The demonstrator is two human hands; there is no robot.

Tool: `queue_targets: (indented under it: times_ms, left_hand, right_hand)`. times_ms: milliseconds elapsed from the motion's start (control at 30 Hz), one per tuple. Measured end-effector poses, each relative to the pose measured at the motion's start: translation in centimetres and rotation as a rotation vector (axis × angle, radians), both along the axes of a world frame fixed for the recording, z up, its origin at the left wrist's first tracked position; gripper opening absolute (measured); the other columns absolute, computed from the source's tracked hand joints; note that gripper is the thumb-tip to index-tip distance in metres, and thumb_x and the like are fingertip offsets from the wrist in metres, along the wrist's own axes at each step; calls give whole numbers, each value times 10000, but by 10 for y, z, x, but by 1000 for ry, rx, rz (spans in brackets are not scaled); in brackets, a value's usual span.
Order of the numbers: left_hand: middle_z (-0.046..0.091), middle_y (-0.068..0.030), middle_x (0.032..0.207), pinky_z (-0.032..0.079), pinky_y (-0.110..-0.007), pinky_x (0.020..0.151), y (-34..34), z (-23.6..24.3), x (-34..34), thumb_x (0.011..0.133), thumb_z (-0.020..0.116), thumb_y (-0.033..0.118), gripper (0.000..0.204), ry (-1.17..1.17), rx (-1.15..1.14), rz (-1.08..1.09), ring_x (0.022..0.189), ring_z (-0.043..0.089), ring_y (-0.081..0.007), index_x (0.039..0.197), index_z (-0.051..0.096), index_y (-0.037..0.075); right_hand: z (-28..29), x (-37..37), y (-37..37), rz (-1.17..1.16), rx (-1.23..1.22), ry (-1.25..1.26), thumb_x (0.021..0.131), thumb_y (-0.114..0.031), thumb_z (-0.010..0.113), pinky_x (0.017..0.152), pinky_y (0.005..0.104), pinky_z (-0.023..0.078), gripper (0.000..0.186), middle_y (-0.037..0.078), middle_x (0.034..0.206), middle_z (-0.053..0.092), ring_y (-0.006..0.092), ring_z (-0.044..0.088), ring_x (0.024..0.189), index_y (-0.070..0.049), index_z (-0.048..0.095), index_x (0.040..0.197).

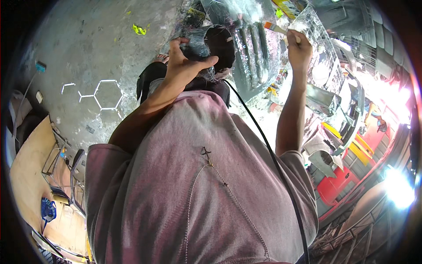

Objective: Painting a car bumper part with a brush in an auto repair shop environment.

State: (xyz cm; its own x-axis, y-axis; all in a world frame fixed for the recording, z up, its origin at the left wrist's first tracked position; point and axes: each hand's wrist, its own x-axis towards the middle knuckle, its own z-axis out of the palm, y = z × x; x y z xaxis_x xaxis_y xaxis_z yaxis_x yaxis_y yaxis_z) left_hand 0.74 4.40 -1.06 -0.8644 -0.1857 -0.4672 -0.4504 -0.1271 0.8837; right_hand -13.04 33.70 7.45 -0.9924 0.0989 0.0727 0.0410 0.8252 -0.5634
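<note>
Currently gripping a flat paintbrush [276, 28] in the right hand [300, 49], fingers closed narrow around the handle, at the far right of the work. Pointing bristles leftward, over or just beside a glossy grey grooved panel [251, 55]; can't tell about contact between the two. Holding a shiny grey curved piece [196, 45] with the left hand [187, 63], thumb and fingers set wide around it, far and left of the panel's grooves. Showing a black round area on the right side of that piece; can't tell opening from solid surface. Just right of the brush, far side: seeing a clear gridded sheet [313, 33], partly behind the right hand. Wearing a greyish-pink T-shirt [154, 189], a chain necklace with a cross pendant [205, 153], plus a black cable [260, 121] running down the right side of the chest. Looking left: grey concrete floor [85, 46] with white hexagon lines [109, 94], a neon-yellow scrap [139, 29] farther off, a plywood board [28, 156] at near left. Looking right: yellow curved strips [360, 147], red plastic seat [336, 185], glaring light [399, 187] beyond.
</note>
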Motion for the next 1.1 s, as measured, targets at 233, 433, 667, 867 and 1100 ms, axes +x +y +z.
queue_targets:
  times_ms: [233,433,667,867,1100]
  left_hand:
    - [558,-153,1094,516,-293,834,3,19,-7,630,925,166,835,20,233,19,977,590,-190,1199,340,-10]
    - [575,-158,1098,527,-300,840,-1,29,-7,668,895,88,821,-40,140,-19,955,606,-185,1222,295,7]
    - [591,-148,1122,515,-323,880,6,42,-12,725,860,85,800,-32,266,-35,1009,599,-204,1270,281,-11]
    - [597,-158,1100,531,-314,847,3,38,-10,707,850,10,778,-55,241,-3,961,615,-189,1227,272,19]
    - [594,-155,1120,523,-321,861,4,42,-9,721,846,29,769,-64,184,-4,974,611,-197,1240,278,13]
  right_hand:
    - [-91,58,29,-477,-789,-133,893,-100,658,499,215,322,122,-9,636,514,65,435,544,8,679,945]
    - [-72,65,26,-502,-533,155,874,-109,670,503,236,364,175,10,631,570,69,482,562,56,692,925]
    - [-127,41,35,-569,-606,103,868,-147,689,552,238,423,208,21,656,611,95,544,603,44,706,947]
    - [-91,93,62,-543,-437,120,829,-130,711,585,260,480,182,49,663,642,114,568,577,49,708,860]
    - [-101,113,62,-592,-582,-15,869,-143,686,542,247,428,182,42,683,621,87,532,592,38,701,880]
